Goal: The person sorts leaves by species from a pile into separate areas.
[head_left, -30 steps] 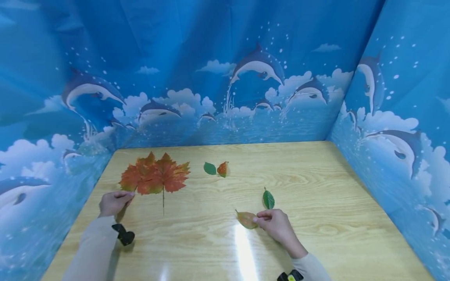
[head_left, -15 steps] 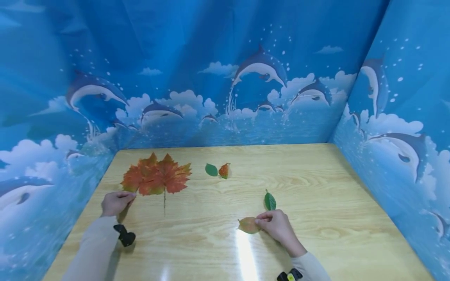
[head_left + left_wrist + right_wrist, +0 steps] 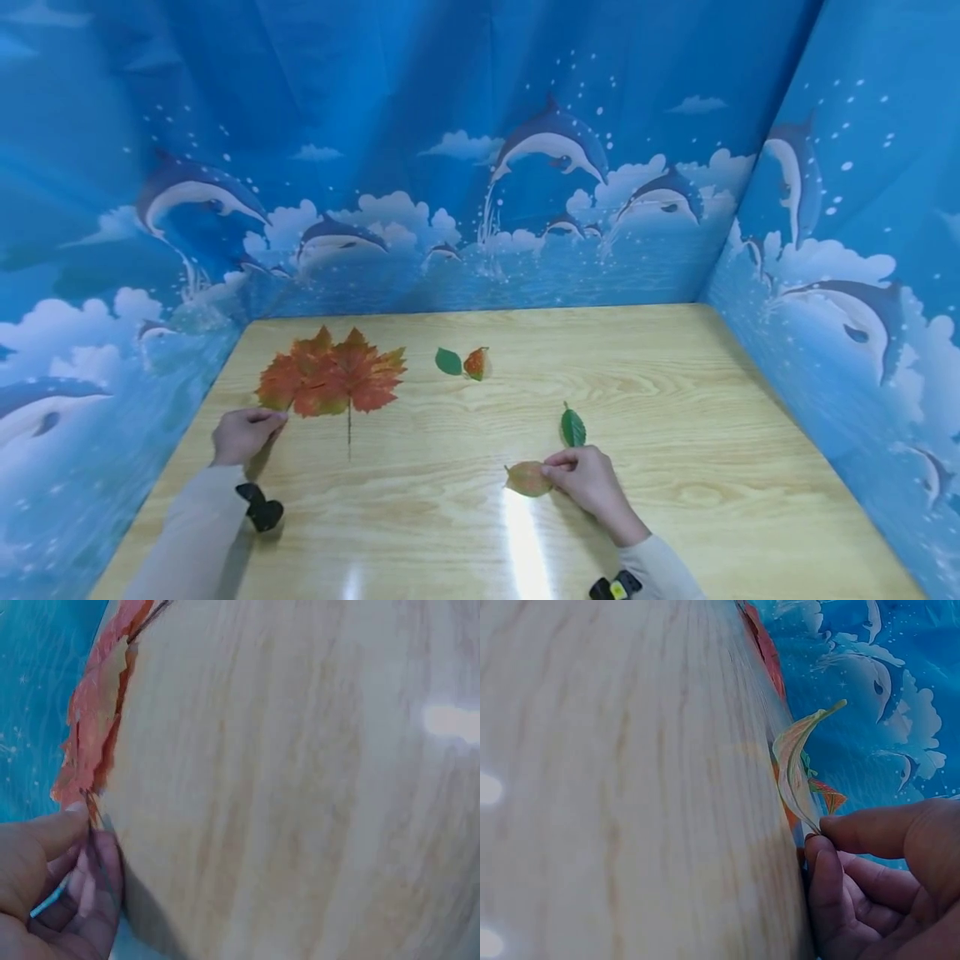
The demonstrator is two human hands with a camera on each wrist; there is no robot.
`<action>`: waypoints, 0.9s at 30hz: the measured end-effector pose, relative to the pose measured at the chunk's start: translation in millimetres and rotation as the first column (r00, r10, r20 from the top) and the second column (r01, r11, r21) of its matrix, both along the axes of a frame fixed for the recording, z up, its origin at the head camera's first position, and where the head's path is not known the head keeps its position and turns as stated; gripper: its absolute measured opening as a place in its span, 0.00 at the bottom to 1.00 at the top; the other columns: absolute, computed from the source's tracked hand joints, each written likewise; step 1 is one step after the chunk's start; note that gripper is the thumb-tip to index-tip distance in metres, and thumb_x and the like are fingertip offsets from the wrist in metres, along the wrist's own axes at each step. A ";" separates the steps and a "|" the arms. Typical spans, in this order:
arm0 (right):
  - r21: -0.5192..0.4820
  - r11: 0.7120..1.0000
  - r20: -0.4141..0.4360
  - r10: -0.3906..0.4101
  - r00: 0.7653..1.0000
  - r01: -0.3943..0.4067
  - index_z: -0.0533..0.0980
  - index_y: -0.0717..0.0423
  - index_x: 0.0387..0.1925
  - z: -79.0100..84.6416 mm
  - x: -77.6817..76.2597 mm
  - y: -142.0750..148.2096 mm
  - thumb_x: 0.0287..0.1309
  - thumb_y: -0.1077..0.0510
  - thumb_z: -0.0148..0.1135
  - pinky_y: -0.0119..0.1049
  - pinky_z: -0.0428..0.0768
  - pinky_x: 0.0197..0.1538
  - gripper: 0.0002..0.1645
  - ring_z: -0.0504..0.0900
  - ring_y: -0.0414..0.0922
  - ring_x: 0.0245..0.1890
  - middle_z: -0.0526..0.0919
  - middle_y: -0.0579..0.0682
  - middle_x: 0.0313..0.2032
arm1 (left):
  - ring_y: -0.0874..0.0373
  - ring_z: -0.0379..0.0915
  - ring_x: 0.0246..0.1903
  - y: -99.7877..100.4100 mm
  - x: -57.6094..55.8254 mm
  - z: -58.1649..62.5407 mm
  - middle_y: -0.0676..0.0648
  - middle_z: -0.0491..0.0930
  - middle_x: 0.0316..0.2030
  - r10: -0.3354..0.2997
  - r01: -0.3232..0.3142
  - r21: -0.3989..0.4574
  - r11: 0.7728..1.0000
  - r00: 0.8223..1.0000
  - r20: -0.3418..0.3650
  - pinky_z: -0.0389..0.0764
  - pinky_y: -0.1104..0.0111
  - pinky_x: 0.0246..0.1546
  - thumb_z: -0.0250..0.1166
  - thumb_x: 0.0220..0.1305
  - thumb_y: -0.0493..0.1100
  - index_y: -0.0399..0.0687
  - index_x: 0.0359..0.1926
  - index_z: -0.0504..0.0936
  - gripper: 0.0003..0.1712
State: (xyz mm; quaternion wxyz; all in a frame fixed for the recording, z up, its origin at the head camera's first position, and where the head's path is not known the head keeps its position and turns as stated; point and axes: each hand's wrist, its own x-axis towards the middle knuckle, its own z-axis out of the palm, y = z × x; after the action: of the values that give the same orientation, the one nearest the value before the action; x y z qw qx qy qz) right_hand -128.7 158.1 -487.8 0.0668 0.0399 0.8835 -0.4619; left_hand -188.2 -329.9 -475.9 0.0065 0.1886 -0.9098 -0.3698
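Observation:
My left hand (image 3: 246,435) pinches the stem of a red-orange maple leaf (image 3: 279,379) at the left of the table. This leaf overlaps a second maple leaf (image 3: 363,371), whose dark stem points toward me. In the left wrist view, thumb and finger close on the thin stem (image 3: 91,825). My right hand (image 3: 588,483) pinches one end of an oval orange-green leaf (image 3: 527,478) between thumb and fingers. The right wrist view shows this leaf (image 3: 791,761) edge-on and curved, its short stalk pointing away from the hand. Just beyond that hand lies a green serrated leaf (image 3: 573,427).
A small green leaf (image 3: 448,361) and a red-orange leaf (image 3: 476,363) lie side by side toward the back of the wood-grain table (image 3: 660,375). Blue dolphin-print curtains (image 3: 420,108) stand along the back and sides. A bright reflection crosses the front of the tabletop.
The oval leaf in my right hand has turned slightly, its stalk end now lower and more level. My left hand keeps its hold on the maple stem. The view shifts a little.

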 end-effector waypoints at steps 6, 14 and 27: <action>0.009 1.000 -0.002 0.002 1.000 -0.002 0.83 0.60 0.31 -0.2 -0.3 3.8 0.52 0.61 0.69 0.29 0.77 0.25 0.05 0.79 0.39 0.21 0.82 0.46 0.22 | 0.35 0.76 0.41 15.9 -19.8 18.2 0.31 0.82 0.41 -0.111 0.094 -0.141 0.986 0.988 -0.112 0.76 0.48 0.40 0.61 0.65 0.45 0.27 0.45 0.81 0.20; 0.008 1.000 -0.010 -0.009 1.000 0.009 0.83 0.60 0.31 -2.5 -0.3 4.7 0.52 0.61 0.69 0.29 0.78 0.25 0.05 0.79 0.39 0.21 0.82 0.46 0.22 | 0.40 0.77 0.44 88.7 -54.1 49.2 0.34 0.81 0.47 -0.210 0.202 -0.070 0.977 0.965 -0.159 0.79 0.50 0.42 0.60 0.68 0.47 0.34 0.52 0.80 0.21; -0.018 1.000 -0.010 0.010 1.000 -0.010 0.83 0.59 0.31 -6.9 -1.6 2.6 0.52 0.61 0.68 0.30 0.78 0.25 0.05 0.79 0.39 0.21 0.82 0.46 0.21 | 0.48 0.78 0.46 220.9 -85.3 39.3 0.40 0.81 0.48 -0.261 0.289 0.159 0.944 0.949 -0.175 0.81 0.57 0.43 0.65 0.64 0.47 0.41 0.55 0.80 0.21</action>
State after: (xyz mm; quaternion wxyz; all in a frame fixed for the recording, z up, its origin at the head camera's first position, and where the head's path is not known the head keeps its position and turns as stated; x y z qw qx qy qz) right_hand -130.4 160.8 -494.7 0.0651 0.0325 0.8798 -0.4698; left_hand -273.5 -109.0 -436.5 0.0065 0.0306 -0.8863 -0.4620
